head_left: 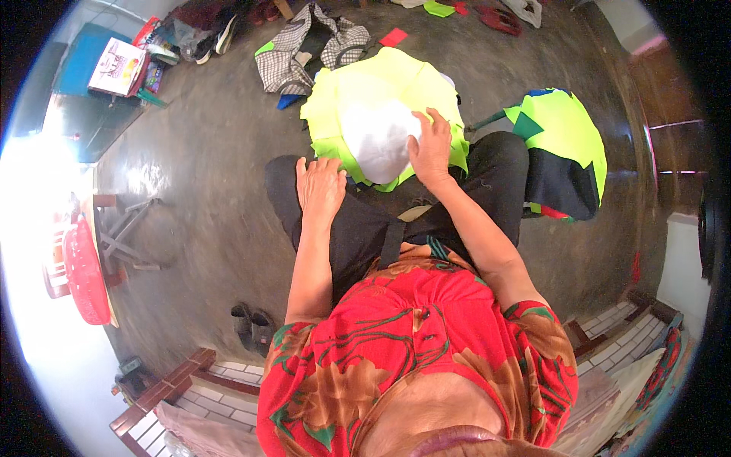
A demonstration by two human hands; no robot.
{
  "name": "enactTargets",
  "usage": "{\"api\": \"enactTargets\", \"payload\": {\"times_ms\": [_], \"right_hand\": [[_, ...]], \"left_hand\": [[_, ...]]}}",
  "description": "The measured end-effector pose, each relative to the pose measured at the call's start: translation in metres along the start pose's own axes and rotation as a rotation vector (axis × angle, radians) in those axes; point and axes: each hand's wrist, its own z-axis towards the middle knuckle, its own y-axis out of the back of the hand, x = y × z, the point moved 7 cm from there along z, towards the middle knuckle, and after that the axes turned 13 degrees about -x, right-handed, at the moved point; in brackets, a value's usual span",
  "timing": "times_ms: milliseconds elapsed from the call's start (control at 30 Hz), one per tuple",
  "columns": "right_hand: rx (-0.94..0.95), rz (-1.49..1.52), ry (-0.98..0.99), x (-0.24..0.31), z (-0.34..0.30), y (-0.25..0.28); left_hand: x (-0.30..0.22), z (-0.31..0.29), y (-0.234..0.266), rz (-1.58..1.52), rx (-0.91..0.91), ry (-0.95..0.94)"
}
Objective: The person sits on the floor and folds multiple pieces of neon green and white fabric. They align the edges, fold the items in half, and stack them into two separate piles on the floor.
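Observation:
In front of me, a pile of bright yellow fabric pieces [329, 110] lies across a low support that the cloth hides. On top of it is a smooth white piece [373, 137], glaring in the light. My right hand [432, 148] rests on the right edge of this white piece, thumb and fingers apart. At the left, my left hand [320, 186] lies over my dark-trousered knee, close to the lower left edge of the yellow fabric. Its fingers are slightly spread and bent, with nothing visible in them.
To the right, a second heap of yellow and black cloth [567, 152] covers a low stand. A checked cloth bag [285, 57] and a red scrap [393, 37] lie beyond the pile. Slippers [253, 326], a red plastic chair [85, 270] and a box [116, 67] are at the left.

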Motion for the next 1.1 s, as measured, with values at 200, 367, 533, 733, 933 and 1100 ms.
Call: {"api": "enactTargets", "payload": {"times_ms": [200,367,533,733,933,1100], "right_hand": [[0.252,-0.116,0.289,0.006,-0.033,-0.039],[0.24,-0.085,0.31,0.007,-0.04,-0.04],[0.228,-0.021,0.29,0.008,-0.038,-0.031],[0.247,-0.041,0.279,0.011,-0.036,-0.029],[0.232,-0.055,0.281,0.011,-0.037,-0.032],[0.236,-0.043,0.286,0.012,-0.036,-0.03]], "left_hand": [[-0.007,0.003,0.002,-0.008,-0.034,-0.069],[-0.009,0.001,0.003,0.006,-0.056,-0.091],[-0.013,0.002,0.001,0.045,-0.038,-0.095],[-0.014,0.002,-0.001,0.039,-0.022,-0.107],[-0.031,0.005,-0.016,-0.182,0.108,-0.119],[-0.043,-0.001,-0.038,-0.139,0.29,-0.179]]}}
